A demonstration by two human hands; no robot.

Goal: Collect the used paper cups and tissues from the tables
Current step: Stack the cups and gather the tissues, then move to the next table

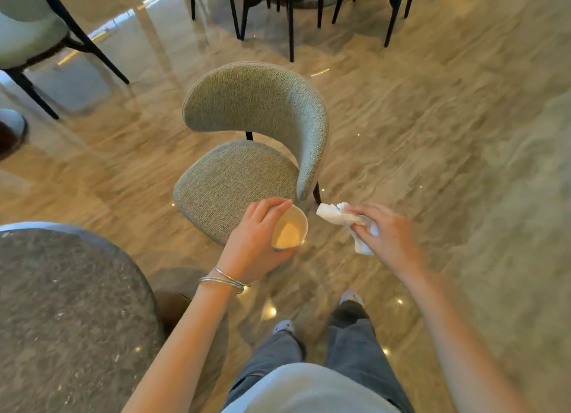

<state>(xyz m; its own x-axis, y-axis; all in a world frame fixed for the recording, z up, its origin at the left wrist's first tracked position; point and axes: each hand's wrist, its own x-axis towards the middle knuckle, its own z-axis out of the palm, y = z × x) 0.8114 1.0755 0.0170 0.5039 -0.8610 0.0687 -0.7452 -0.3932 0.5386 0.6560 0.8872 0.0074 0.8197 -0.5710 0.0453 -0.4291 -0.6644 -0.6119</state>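
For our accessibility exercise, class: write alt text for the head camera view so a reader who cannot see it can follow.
A person standing on a glossy marble floor holds an open paper cup in the left hand and a crumpled white tissue in the right hand. A grey upholstered chair stands just ahead, and a round stone-topped table lies at lower left.

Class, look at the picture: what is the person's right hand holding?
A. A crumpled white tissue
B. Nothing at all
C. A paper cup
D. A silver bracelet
A: the right hand is closed on a crumpled white tissue, while the paper cup sits in the left hand, in front of the green chair.
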